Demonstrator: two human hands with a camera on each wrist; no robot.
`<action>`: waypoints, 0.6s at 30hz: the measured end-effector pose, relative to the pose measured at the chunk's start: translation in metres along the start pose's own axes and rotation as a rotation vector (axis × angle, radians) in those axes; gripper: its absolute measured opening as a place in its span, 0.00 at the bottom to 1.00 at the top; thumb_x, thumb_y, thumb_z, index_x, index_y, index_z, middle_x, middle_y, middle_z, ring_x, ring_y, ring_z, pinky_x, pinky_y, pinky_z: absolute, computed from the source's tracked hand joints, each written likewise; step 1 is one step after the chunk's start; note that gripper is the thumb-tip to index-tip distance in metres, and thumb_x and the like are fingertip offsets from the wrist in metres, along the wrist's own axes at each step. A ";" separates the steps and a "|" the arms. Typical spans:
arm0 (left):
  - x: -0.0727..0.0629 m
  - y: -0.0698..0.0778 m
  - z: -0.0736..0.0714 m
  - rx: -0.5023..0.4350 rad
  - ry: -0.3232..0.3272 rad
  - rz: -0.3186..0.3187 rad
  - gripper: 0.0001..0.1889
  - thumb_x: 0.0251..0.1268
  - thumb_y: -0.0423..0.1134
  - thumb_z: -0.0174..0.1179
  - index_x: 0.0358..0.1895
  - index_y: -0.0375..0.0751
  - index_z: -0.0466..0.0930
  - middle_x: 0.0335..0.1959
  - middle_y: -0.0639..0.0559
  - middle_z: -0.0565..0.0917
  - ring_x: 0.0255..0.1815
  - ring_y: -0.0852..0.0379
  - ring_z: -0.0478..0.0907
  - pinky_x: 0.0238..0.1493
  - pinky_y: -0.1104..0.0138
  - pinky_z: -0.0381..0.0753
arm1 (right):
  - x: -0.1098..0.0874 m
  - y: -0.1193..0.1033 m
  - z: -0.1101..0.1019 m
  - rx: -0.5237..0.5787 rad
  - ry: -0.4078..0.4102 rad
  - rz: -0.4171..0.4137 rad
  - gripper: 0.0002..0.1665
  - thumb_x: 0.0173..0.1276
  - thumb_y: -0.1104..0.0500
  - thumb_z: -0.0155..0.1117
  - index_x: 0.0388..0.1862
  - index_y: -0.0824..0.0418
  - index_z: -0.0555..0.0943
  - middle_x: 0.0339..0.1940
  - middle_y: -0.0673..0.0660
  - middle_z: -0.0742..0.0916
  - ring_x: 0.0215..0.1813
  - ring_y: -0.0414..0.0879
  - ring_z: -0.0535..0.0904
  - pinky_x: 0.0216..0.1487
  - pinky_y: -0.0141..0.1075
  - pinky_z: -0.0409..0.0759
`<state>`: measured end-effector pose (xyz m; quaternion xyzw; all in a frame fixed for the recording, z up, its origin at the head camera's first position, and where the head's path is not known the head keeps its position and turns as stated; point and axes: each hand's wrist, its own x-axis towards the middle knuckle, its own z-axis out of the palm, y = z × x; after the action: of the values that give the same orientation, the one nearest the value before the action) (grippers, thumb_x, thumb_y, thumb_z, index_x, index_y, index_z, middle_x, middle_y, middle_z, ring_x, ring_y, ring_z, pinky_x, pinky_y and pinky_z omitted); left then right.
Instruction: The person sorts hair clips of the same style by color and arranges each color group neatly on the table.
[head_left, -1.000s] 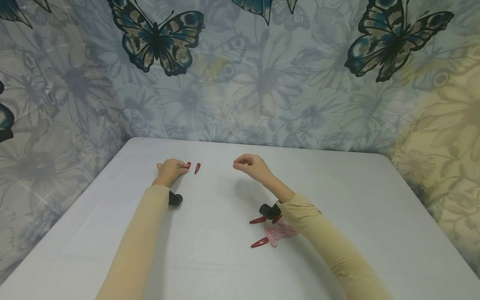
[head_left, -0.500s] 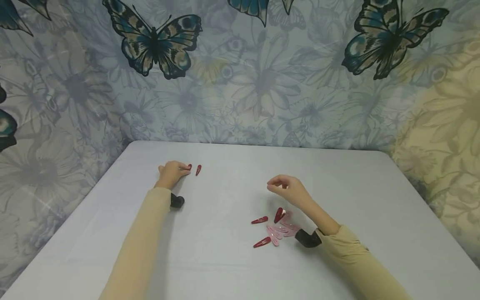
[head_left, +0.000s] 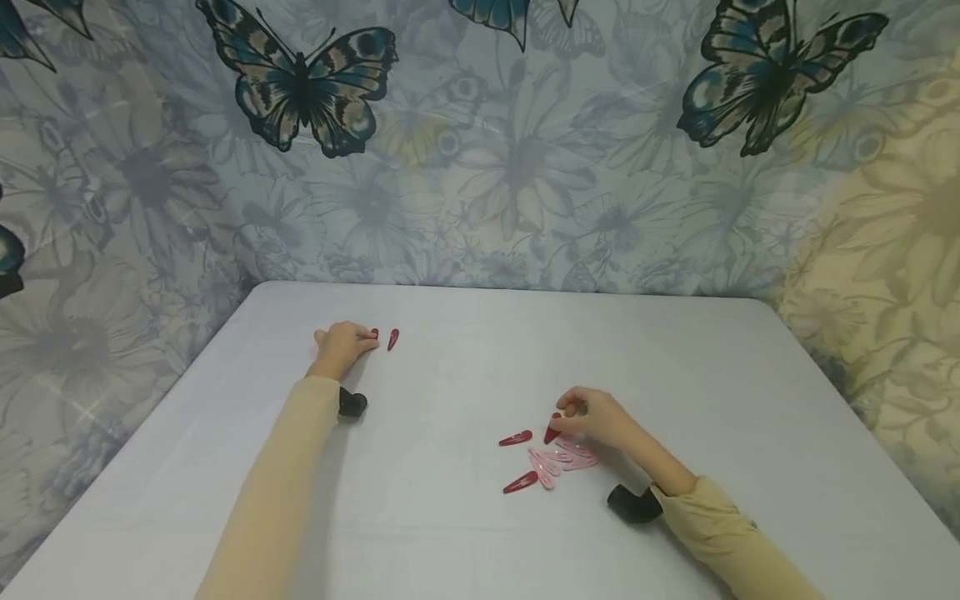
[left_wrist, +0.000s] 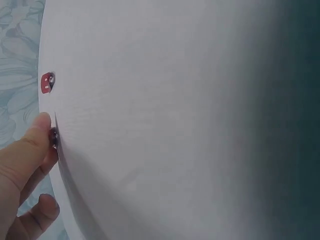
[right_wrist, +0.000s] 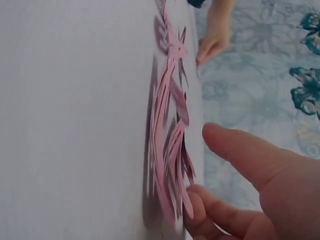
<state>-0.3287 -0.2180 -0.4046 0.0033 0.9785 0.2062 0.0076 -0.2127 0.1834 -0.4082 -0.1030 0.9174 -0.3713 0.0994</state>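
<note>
At the table's far left, my left hand (head_left: 343, 348) pinches a red snap hair clip (head_left: 374, 333) between thumb and fingers, low at the surface. A second red hair clip (head_left: 393, 339) lies just right of it; the left wrist view shows that clip (left_wrist: 47, 82) too. My right hand (head_left: 602, 419) reaches down to another red hair clip (head_left: 552, 431), which its thumb partly covers. In the right wrist view, a gap parts thumb and fingers. Pink hair clips (head_left: 564, 457) lie bunched beneath this hand, also large in the right wrist view (right_wrist: 160, 115).
Two more red hair clips, one upper (head_left: 515, 438) and one lower (head_left: 521, 482), lie left of the pink bunch. White cloth covers the table (head_left: 420, 517). Behind it hangs a butterfly-patterned backdrop (head_left: 517, 208). A black wrist camera (head_left: 633, 505) sits below my right hand.
My right hand has moved right and toward me, from mid-table down to the red hair clip beside the pink bunch. The left hand has stayed at its clip.
</note>
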 end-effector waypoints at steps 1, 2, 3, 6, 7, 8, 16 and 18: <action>-0.001 0.001 0.000 0.005 -0.001 0.006 0.18 0.68 0.45 0.60 0.52 0.34 0.83 0.59 0.38 0.81 0.65 0.36 0.72 0.60 0.45 0.57 | 0.000 0.000 0.001 0.002 -0.001 0.001 0.19 0.58 0.58 0.72 0.42 0.68 0.79 0.32 0.56 0.80 0.34 0.44 0.71 0.33 0.32 0.69; -0.001 0.002 -0.001 0.012 -0.002 0.012 0.18 0.68 0.45 0.60 0.52 0.34 0.83 0.59 0.38 0.81 0.65 0.36 0.72 0.60 0.45 0.57 | 0.000 0.001 0.002 -0.006 0.002 -0.004 0.19 0.58 0.58 0.73 0.42 0.68 0.78 0.32 0.55 0.79 0.34 0.44 0.70 0.33 0.32 0.68; -0.002 0.003 -0.001 0.023 -0.001 0.018 0.18 0.69 0.45 0.59 0.51 0.34 0.83 0.59 0.38 0.81 0.64 0.36 0.73 0.59 0.45 0.57 | -0.001 0.001 0.004 -0.014 0.010 -0.011 0.19 0.57 0.58 0.73 0.42 0.68 0.77 0.32 0.55 0.79 0.34 0.44 0.70 0.32 0.31 0.68; -0.004 0.005 -0.003 0.046 0.004 0.030 0.17 0.69 0.44 0.58 0.50 0.35 0.84 0.59 0.38 0.81 0.63 0.36 0.74 0.58 0.45 0.58 | 0.000 0.001 0.006 -0.025 0.041 -0.042 0.18 0.56 0.59 0.73 0.39 0.67 0.77 0.30 0.55 0.77 0.33 0.44 0.68 0.32 0.30 0.66; -0.005 0.006 -0.004 0.050 0.007 0.034 0.16 0.70 0.44 0.58 0.50 0.35 0.84 0.58 0.38 0.81 0.63 0.36 0.74 0.57 0.46 0.58 | 0.000 0.001 0.007 -0.028 0.051 -0.054 0.17 0.56 0.60 0.73 0.37 0.67 0.77 0.29 0.54 0.77 0.33 0.44 0.67 0.31 0.30 0.65; -0.005 0.006 -0.004 0.056 0.010 0.038 0.16 0.69 0.43 0.58 0.50 0.35 0.84 0.58 0.38 0.81 0.63 0.36 0.74 0.56 0.46 0.59 | 0.000 0.002 0.008 -0.032 0.058 -0.066 0.15 0.56 0.60 0.73 0.36 0.66 0.77 0.29 0.54 0.77 0.33 0.44 0.67 0.31 0.30 0.65; 0.000 0.004 0.002 0.064 0.025 0.035 0.15 0.67 0.42 0.60 0.48 0.35 0.85 0.55 0.39 0.83 0.61 0.37 0.76 0.55 0.47 0.60 | -0.001 0.007 0.012 -0.042 0.107 -0.070 0.12 0.57 0.62 0.72 0.34 0.65 0.78 0.28 0.54 0.79 0.32 0.43 0.67 0.31 0.31 0.64; 0.000 0.004 0.003 0.071 0.028 0.034 0.14 0.67 0.42 0.61 0.48 0.35 0.85 0.55 0.39 0.84 0.60 0.38 0.76 0.55 0.47 0.60 | -0.001 0.007 0.012 -0.027 0.118 -0.064 0.12 0.57 0.62 0.72 0.35 0.65 0.78 0.29 0.54 0.81 0.31 0.43 0.67 0.31 0.31 0.64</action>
<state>-0.3290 -0.2132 -0.4060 0.0173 0.9850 0.1715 -0.0098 -0.2089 0.1808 -0.4220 -0.1116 0.9229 -0.3672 0.0316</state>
